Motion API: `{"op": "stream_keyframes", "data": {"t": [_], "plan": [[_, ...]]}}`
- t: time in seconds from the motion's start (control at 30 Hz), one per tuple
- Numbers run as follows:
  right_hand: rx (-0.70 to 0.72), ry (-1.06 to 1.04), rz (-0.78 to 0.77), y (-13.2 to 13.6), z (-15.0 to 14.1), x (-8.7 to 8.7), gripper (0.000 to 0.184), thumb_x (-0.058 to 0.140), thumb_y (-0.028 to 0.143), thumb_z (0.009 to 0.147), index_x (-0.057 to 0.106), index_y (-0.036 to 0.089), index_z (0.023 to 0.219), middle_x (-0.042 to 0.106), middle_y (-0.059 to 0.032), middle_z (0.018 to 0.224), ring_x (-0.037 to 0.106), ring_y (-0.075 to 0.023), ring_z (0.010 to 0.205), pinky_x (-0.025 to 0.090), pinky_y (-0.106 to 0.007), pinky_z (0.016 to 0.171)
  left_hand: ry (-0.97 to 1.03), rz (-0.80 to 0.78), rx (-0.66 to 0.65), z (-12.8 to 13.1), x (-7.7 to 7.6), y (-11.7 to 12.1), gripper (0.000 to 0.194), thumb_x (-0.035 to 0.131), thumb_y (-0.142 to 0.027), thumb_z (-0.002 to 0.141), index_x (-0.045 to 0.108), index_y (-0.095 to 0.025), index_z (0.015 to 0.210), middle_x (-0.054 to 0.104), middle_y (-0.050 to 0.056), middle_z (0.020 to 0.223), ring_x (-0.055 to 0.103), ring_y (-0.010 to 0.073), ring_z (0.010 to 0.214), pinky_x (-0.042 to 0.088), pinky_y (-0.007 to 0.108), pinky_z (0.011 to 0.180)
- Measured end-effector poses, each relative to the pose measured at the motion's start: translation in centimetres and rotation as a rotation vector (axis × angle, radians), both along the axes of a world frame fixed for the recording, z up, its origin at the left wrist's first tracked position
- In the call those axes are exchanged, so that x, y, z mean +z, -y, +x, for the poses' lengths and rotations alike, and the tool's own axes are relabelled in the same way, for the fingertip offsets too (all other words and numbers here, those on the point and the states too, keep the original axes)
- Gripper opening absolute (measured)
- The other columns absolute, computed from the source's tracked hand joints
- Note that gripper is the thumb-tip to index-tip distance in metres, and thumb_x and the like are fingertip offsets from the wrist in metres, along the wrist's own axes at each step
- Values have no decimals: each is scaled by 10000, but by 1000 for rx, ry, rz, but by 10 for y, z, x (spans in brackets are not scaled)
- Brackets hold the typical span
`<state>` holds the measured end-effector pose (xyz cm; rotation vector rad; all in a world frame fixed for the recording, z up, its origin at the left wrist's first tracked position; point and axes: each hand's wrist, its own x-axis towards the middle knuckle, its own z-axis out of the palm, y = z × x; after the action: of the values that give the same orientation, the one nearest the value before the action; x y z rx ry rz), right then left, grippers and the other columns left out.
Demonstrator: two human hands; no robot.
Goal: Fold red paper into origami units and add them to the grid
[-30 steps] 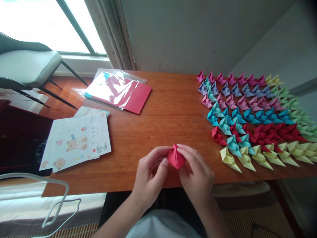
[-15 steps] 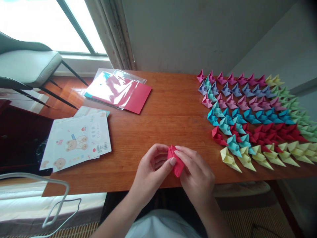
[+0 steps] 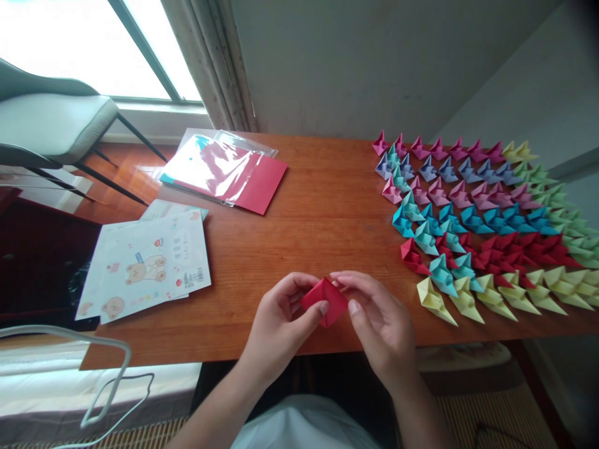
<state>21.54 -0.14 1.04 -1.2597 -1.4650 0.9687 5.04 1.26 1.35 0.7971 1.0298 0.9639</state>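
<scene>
A small red folded paper, now a diamond shape with a crease down its upper part, is held between both hands above the table's front edge. My left hand pinches its left side, the thumb lying across the front face. On the right corner, the thumb and fingertips of my right hand grip the paper. To the right, several rows of origami figures in pink, purple, blue, red, yellow and green stand on the table. The closest to my right hand is a pale yellow one.
A plastic packet of coloured paper lies at the back left of the wooden table. White sheets with a bear print overlap the left edge. A grey chair stands by the window, and a white cable loops at lower left.
The red paper has gone from a narrow, tilted shape to a wider diamond facing me. My right hand has shifted slightly right, its thumb now showing at the paper's right corner.
</scene>
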Motion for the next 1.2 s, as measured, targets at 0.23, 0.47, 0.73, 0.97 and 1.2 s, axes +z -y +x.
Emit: {"op": "stream_keyframes", "data": {"t": [0.23,0.47,0.73,0.97,1.2], "plan": [[72,-3,-26,-12,1,4,93,614,206,920,698,230,952,698,-51,999,659,-207,990,554,-357,879,-94,116,-53,1,-3,4,106,729,-183,840,704,-188,944,710,32,926,660,162,860,530,252,792],[115,33,3,-14,3,7,99,601,153,901,670,221,881,680,-28,895,649,-181,871,538,-324,796,-153,143,-93,1,-1,2,57,713,-188,843,703,-170,896,700,35,867,640,163,805,522,256,751],[65,-4,-19,-13,0,7,94,599,201,911,669,216,852,675,-31,868,652,-186,838,539,-318,759,-150,64,-143,4,5,1,128,723,-265,835,686,-143,838,667,32,785,587,142,725,488,232,666],[10,-80,-159,-14,-1,3,153,606,340,939,672,205,907,688,-42,902,662,-181,845,555,-281,737,-106,-20,-192,2,4,-3,224,729,-347,833,664,-139,782,671,27,718,611,146,676,487,228,621],[40,-164,-337,-12,2,-3,214,639,396,921,654,189,869,681,-4,767,657,-144,695,533,-217,607,-94,-73,-110,-3,4,-8,262,802,-355,773,700,-129,860,681,16,717,600,118,606,502,206,564]]}}
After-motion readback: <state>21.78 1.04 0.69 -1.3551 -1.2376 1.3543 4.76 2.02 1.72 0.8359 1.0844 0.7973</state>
